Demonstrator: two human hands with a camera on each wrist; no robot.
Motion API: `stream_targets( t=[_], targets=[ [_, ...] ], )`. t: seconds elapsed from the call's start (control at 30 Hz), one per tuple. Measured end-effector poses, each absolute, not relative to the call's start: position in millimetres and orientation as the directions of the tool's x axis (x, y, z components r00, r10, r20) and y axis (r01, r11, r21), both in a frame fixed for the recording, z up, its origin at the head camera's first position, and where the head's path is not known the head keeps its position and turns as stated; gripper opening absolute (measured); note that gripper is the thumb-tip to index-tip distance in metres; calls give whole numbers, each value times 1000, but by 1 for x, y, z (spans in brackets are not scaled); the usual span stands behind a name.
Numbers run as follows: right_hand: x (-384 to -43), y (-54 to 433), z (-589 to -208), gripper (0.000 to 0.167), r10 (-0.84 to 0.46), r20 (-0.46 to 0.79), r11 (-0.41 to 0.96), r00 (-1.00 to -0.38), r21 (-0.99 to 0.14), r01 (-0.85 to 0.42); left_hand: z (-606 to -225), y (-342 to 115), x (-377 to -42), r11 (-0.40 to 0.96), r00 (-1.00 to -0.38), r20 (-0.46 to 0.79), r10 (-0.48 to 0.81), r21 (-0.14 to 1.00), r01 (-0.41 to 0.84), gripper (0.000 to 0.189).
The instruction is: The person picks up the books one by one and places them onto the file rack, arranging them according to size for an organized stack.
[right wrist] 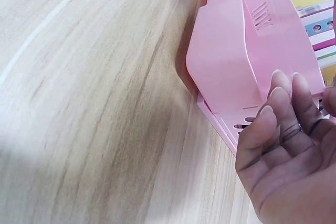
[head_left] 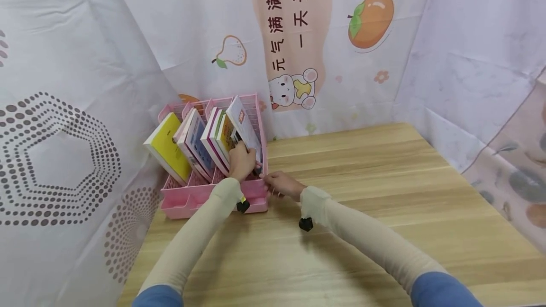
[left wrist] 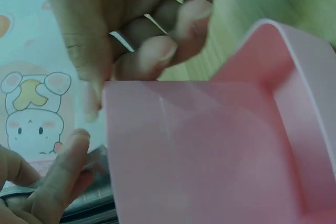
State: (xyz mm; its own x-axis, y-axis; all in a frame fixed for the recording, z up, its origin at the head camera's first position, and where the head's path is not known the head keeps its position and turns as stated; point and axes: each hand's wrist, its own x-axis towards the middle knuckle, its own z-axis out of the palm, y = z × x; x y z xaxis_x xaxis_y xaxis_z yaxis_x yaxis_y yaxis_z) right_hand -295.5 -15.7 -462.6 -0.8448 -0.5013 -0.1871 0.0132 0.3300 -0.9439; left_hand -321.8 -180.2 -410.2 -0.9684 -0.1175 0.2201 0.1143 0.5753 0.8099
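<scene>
A pink book rack (head_left: 198, 203) with several books in its compartments stands against the back wall. My left hand (head_left: 241, 161) is down in the rack's right-hand compartment, its fingers curled round a dark, flat, pouch-like thing (left wrist: 94, 208); most of it is hidden. Beside that hand leans a white book (head_left: 245, 124), and left of it stand yellow-edged and white books (head_left: 218, 136). At the rack's front right corner, my right hand (head_left: 283, 185) pinches the pink side wall (right wrist: 281, 35) between thumb and finger, its other fingers loosely bent.
A yellow book (head_left: 170, 146) tilts in the leftmost compartment, with a blue-covered book (head_left: 199, 143) next to it. The wood-grain table (head_left: 362, 188) extends right and forward of the rack. Printed cloth (head_left: 204, 18) hangs behind and at both sides.
</scene>
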Motion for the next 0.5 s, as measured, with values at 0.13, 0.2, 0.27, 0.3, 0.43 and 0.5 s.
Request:
stream_targets(
  t=[0.13,0.2,0.27,0.3,0.43,0.5],
  targets=[
    [-294,-16,-463,47,-509,-176,333,-843,-943,-4,-413,-182,-322,642,-959,255,-122,758,120,17],
    [-294,-16,-462,46,-504,-171,329,-847,-944,-5,-414,-183,-323,656,-960,257,-113,745,122,20],
    [-294,-15,-462,45,-496,-166,322,-852,-947,-3,-416,-184,-326,654,-967,232,-103,749,110,22],
    [-294,-15,-462,44,-495,-163,319,-853,-948,-4,-417,-184,-328,653,-971,212,-108,752,92,22],
    [-292,-15,-462,43,-507,-163,314,-846,-949,-6,-424,-183,-332,685,-983,134,-123,728,13,27],
    [-292,-15,-461,44,-512,-169,314,-842,-949,-1,-427,-183,-335,723,-988,111,-106,691,0,33]
  ],
)
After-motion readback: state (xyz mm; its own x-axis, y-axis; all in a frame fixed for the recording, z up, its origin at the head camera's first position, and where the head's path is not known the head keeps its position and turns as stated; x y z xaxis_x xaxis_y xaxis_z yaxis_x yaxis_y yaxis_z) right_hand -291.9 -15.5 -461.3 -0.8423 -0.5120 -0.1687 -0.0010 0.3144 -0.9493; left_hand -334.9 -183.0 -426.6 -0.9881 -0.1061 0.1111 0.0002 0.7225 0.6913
